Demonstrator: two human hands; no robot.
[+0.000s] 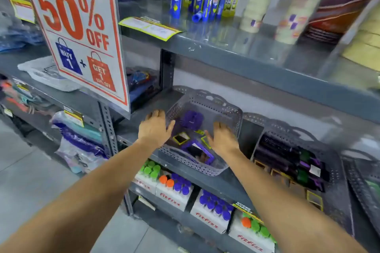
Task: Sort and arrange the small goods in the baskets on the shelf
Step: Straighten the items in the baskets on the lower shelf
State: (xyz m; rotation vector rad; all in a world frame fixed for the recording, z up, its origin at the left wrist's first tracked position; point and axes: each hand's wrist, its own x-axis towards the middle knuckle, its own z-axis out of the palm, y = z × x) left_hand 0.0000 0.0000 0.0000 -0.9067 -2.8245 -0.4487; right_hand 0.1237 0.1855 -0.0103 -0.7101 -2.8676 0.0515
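Observation:
A grey perforated basket stands on the middle shelf, holding purple brushes and small purple and yellow framed mirrors. My left hand is flat against the basket's left wall, fingers apart, holding nothing. My right hand hovers over the basket's right part with spread fingers and an empty palm. A second grey basket to the right holds dark hair brushes and combs laid side by side.
A large "50% OFF" sign hangs at the left. Blue glue sticks and tape rolls stand on the top shelf. Fitfizz boxes fill the shelf below. A third basket sits at far right.

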